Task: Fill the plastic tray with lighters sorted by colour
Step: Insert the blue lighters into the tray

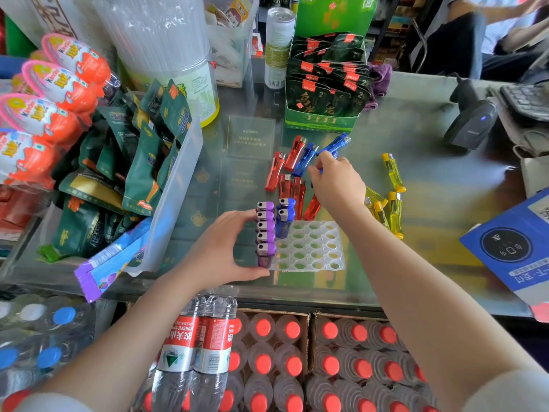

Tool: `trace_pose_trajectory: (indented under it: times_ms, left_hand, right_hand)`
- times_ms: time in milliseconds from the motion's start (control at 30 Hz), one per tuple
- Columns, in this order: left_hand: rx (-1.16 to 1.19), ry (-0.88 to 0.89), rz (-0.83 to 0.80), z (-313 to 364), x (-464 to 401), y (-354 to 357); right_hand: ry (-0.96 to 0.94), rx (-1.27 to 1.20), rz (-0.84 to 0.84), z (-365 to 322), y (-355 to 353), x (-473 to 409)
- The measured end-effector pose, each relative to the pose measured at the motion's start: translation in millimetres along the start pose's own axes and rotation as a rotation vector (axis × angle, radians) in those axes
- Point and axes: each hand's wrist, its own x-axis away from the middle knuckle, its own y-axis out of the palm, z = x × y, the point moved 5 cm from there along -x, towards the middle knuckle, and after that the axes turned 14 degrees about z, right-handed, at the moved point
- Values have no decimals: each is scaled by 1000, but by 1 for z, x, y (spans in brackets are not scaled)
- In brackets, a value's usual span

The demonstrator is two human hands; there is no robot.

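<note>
Clear plastic tray (312,248) at centre, dotted with oval holes. 5 purple lighters (265,233) with silver tops along its left edge, 2 blue lighters (285,217) beside them. Red lighters (285,173) above centre; yellow lighters (392,188) at right. Red-capped bottles (297,352) along the bottom.

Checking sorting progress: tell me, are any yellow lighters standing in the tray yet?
No; the tray holds only purple lighters and blue lighters, yellow lighters lie on the counter.
</note>
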Motion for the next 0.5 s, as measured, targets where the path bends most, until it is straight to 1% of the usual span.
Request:
trace_pose_trajectory:
  times_ms: [133,300,367,500]
  left_hand:
    - [-11,7,5,1,0,0]
    - [-25,23,28,0,2,1]
    - [-22,32,38,0,2,0]
    - [-18,40,58,-3,4,2]
  right_hand:
    - [162,-316,67,14,-4,1]
    - [259,-769,90,4,-32,31]
    - [238,-876,66,1,-42,54]
    - [215,-1004,-16,5,-48,102]
